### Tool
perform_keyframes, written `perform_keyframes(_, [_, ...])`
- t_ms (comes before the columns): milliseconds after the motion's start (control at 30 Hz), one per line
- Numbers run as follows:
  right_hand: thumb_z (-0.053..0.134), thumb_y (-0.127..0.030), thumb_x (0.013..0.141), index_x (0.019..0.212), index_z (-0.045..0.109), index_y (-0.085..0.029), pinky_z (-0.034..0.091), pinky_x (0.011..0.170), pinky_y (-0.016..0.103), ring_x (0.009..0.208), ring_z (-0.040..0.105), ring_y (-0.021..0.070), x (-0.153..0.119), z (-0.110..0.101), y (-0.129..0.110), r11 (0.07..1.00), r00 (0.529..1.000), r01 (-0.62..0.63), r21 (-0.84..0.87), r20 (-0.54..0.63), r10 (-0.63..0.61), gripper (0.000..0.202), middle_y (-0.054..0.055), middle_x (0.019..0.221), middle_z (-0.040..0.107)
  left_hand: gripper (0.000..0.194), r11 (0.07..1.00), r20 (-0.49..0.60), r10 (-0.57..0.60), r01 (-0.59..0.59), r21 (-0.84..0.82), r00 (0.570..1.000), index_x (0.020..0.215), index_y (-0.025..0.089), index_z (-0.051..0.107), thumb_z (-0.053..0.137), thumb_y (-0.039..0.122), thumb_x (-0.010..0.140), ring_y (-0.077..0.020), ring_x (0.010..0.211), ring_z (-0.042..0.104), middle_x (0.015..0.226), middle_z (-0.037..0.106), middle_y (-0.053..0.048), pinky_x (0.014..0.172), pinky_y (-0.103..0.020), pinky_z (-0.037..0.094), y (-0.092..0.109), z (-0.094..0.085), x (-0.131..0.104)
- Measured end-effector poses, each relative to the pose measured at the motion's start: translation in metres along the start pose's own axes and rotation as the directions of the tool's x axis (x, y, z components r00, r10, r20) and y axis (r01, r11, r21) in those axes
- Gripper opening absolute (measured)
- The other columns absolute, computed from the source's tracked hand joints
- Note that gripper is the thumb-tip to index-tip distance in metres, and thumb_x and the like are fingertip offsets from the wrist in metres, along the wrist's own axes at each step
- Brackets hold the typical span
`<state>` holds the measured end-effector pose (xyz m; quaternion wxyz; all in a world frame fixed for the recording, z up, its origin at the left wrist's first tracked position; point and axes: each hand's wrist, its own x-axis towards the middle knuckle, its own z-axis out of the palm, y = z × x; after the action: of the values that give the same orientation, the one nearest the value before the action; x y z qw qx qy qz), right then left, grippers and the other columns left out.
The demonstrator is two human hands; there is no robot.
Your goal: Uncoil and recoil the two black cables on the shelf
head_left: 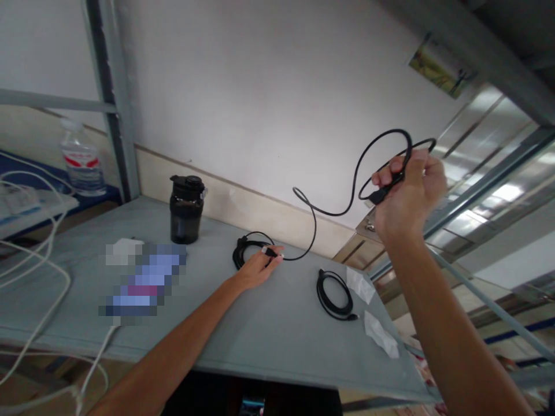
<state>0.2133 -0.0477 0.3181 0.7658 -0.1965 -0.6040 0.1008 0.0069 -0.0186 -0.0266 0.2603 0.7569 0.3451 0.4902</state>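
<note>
My right hand (410,193) is raised over the right end of the table, its fingers closed on a black cable (356,179) with a dark connector showing below the fist. From there the cable hangs in loose loops down to my left hand (256,270), low over the tabletop. Between the left fingers is a black plug with a light metal tip, at the cable's other end. Just behind that hand lies a coiled black cable (237,254), partly covered by it. A second coiled black cable (321,292) rests on the table to the right.
The grey table (260,335) meets a wall. On it are a dark bottle (185,216), a blurred phone-like object (147,283) with a white cord, a white block (125,252) and crumpled white papers (379,334). A water bottle (83,164) stands left. Metal bed-frame bars (489,306) border the right.
</note>
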Motion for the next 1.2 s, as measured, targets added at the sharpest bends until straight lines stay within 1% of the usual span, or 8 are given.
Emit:
perform_keyframes(100, [0.063,-0.049,0.113,0.102,0.056,-0.026,0.055,0.061,0.028,0.067,0.069,0.0138,-0.007,-0.013,0.002,0.99,0.999,-0.005,-0.14,0.042,0.011,0.027,-0.002,0.088,0.072,0.069,0.971,-0.137,-0.154,0.124,-0.202,0.979,0.139,0.021,0.077,0.033,0.069,0.118,-0.0297,0.117,0.078,0.122,0.084,-0.013,0.105,-0.045,0.062,-0.005,-0.002,0.01])
perform_keyframes(233, [0.066,-0.054,0.112,0.105,0.063,-0.023,0.062,0.072,0.028,0.094,0.083,0.0184,-0.002,-0.058,0.007,0.928,0.994,0.024,-0.373,0.112,0.019,0.031,0.007,0.114,0.083,0.076,0.824,-0.224,-0.377,0.215,-0.524,0.899,0.1,0.016,0.078,0.039,0.081,0.109,-0.0279,0.091,0.08,0.102,0.085,-0.017,0.084,-0.041,0.064,-0.014,-0.008,0.027])
perform_keyframes(400, [0.061,-0.041,0.112,0.101,0.065,-0.025,0.05,0.049,0.026,0.055,0.068,0.0136,0.023,-0.131,0.003,0.906,0.995,-0.095,-0.412,-0.059,0.078,0.02,0.002,0.087,0.077,0.06,0.478,-0.142,-0.564,0.181,-0.86,0.813,0.093,0.013,0.079,0.061,0.068,0.109,-0.0203,0.072,0.076,0.087,0.083,-0.014,0.067,-0.029,0.06,-0.016,-0.02,0.032])
perform_keyframes(500, [0.061,-0.032,0.111,0.096,0.064,-0.025,0.043,0.044,0.026,0.047,0.058,0.0121,0.035,-0.169,-0.002,0.905,0.98,-0.119,-0.409,-0.193,0.042,0.016,-0.001,0.078,0.069,0.051,0.291,-0.074,-0.661,0.164,-0.943,0.747,0.095,0.012,0.08,0.053,0.048,0.118,-0.0191,0.071,0.078,0.085,0.084,-0.013,0.066,-0.027,0.062,-0.012,-0.028,0.032])
perform_keyframes(700, [0.05,-0.028,0.115,0.097,0.063,-0.029,0.043,0.046,0.026,0.051,0.057,0.0131,0.037,-0.212,-0.007,0.919,0.943,-0.074,-0.387,-0.326,-0.062,0.022,-0.004,0.079,0.063,0.057,0.112,-0.013,-0.747,0.106,-0.988,0.665,0.1,0.011,0.08,0.036,0.038,0.125,-0.0178,0.069,0.079,0.085,0.084,-0.01,0.065,-0.027,0.063,-0.007,-0.039,0.034])
perform_keyframes(900, [0.056,-0.025,0.112,0.096,0.063,-0.027,0.047,0.05,0.03,0.051,0.058,0.014,0.017,-0.182,0.005,0.96,0.962,0.019,-0.28,-0.257,-0.094,0.018,-0.004,0.073,0.062,0.056,0.046,0.004,-0.766,0.06,-0.997,0.642,0.105,0.012,0.08,0.035,0.039,0.125,-0.0176,0.068,0.078,0.084,0.083,-0.009,0.067,-0.029,0.065,-0.011,-0.043,0.032])
perform_keyframes(1100, [0.059,-0.058,0.117,0.106,0.059,-0.026,0.05,0.057,0.026,0.059,0.064,0.0125,-0.023,-0.087,0.011,0.976,0.997,0.054,-0.209,-0.039,-0.064,0.034,-0.006,0.078,0.064,0.054,0.007,0.043,-0.735,0.071,-0.997,0.677,0.123,0.01,0.081,0.038,0.042,0.123,-0.0248,0.1,0.085,0.116,0.086,-0.019,0.081,-0.033,0.07,-0.014,-0.042,0.029])
perform_keyframes(1200, [0.052,-0.057,0.121,0.114,0.061,-0.025,0.053,0.064,0.028,0.065,0.067,0.0127,-0.054,-0.038,0.011,0.969,0.992,0.077,-0.233,0.117,-0.051,0.034,-0.005,0.08,0.067,0.053,-0.032,0.086,-0.694,0.089,-0.996,0.715,0.129,0.007,0.079,0.041,0.043,0.122,-0.0319,0.113,0.084,0.127,0.084,-0.026,0.089,-0.04,0.071,-0.016,-0.042,0.027])
